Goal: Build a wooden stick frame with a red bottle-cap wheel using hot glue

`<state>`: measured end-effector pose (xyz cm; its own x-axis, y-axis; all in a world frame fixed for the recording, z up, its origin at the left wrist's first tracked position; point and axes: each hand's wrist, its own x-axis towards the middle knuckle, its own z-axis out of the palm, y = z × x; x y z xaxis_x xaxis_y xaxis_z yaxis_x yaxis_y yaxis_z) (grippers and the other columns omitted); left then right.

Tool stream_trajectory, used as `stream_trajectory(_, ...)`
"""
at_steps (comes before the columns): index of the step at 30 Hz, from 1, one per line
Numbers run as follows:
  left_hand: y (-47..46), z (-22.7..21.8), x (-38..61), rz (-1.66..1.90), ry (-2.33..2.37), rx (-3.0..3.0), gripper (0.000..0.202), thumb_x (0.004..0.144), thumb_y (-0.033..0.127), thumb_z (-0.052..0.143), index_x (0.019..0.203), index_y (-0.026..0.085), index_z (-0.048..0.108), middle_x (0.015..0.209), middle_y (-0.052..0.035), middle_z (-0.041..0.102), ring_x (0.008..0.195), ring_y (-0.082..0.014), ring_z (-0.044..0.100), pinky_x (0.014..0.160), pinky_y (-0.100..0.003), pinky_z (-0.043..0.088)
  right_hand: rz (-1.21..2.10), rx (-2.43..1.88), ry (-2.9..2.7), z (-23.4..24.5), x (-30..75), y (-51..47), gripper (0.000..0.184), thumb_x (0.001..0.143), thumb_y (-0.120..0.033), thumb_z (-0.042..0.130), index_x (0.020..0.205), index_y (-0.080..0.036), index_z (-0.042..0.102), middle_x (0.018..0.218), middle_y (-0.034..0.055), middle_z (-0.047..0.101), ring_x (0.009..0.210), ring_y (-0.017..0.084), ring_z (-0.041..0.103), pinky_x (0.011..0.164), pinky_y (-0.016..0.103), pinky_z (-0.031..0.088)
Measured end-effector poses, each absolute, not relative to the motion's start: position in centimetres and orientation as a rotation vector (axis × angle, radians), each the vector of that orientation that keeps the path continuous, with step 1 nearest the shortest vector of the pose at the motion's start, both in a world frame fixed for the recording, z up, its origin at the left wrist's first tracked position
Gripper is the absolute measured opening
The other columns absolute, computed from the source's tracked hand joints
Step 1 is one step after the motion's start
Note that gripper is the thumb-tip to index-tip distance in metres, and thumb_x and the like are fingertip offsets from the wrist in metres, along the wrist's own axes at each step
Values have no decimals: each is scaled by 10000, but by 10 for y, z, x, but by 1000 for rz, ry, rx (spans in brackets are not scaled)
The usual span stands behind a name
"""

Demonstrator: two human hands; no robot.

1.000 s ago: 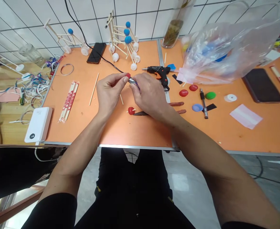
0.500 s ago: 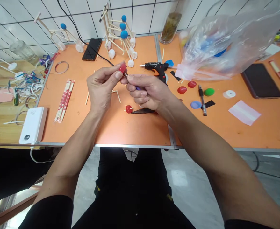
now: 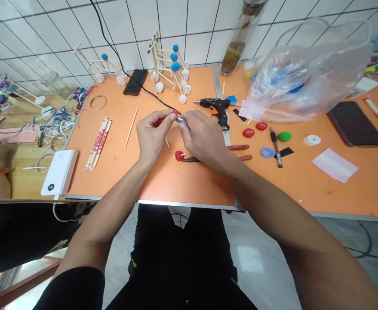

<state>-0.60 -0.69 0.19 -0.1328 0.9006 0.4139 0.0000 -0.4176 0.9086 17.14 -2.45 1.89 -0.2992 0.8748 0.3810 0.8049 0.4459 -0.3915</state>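
Now that the right hand [image 3: 203, 134] has rolled knuckles-up, its gripped tool [image 3: 181, 121] seems twisted against the red cap [image 3: 175, 112], tip masked. Left hand [image 3: 152, 132] pinches the cap, left of the glue gun [image 3: 219, 108]

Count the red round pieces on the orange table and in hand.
4: one red piece pinched in the left hand, a second beside the pliers' tip, a third and a fourth right of the glue gun. More may be hidden.
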Motion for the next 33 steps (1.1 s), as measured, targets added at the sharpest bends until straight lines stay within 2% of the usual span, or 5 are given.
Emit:
stream_trajectory(5, -9, 0, -5, 1613, 1052, 1375, 181, 888, 431, 1041, 978, 303, 950, 1077, -53, 932, 1078, -249, 881, 1056, -424, 707, 308, -1457, -2080, 28, 165, -31, 157, 1139, -236, 548, 1122, -200, 700, 1159, 165, 750, 1026, 325, 711, 813, 400, 510)
stream_trajectory(13, -9, 4, 2, 1697, 857, 1232, 348, 752, 517, 1119, 940, 287, 938, 1121, -49, 931, 1211, -268, 878, 1183, -452, 671, 2003, -833, -1260, 43, 190, -9, 263, 969, -413, 800, 1054, -194, 682, 739, -92, 432, 556, 83, 129, 473, 232, 146)
stream_trajectory(20, -13, -4, 1, 1633, 864, 1171, 347, 763, 506, 1116, 965, 275, 955, 1103, -63, 935, 1104, -257, 890, 1132, -437, 691, 656, -1281, -1796, 32, 170, -28, 110, 1026, -260, 648, 926, -227, 617, 986, 85, 671, 851, 213, 559, 703, 313, 396)
stream_trajectory(26, -12, -3, 4, 1654, 830, 1191, 337, 793, 506, 1100, 987, 276, 948, 1181, -72, 928, 1172, -267, 876, 1152, -449, 678, 1322, -1148, -1537, 33, 177, -26, 285, 1043, -523, 704, 967, -260, 627, 713, -63, 461, 601, 158, 362, 603, 315, 338)
stream_trajectory(33, -11, -6, 0, 1636, 1026, 1264, 142, 899, 327, 1020, 1019, 283, 956, 1133, -54, 927, 1145, -235, 863, 1111, -390, 673, 594, -1300, -1840, 15, 173, -17, 159, 1058, -325, 638, 1021, -200, 729, 929, 63, 760, 845, 234, 638, 789, 371, 432)
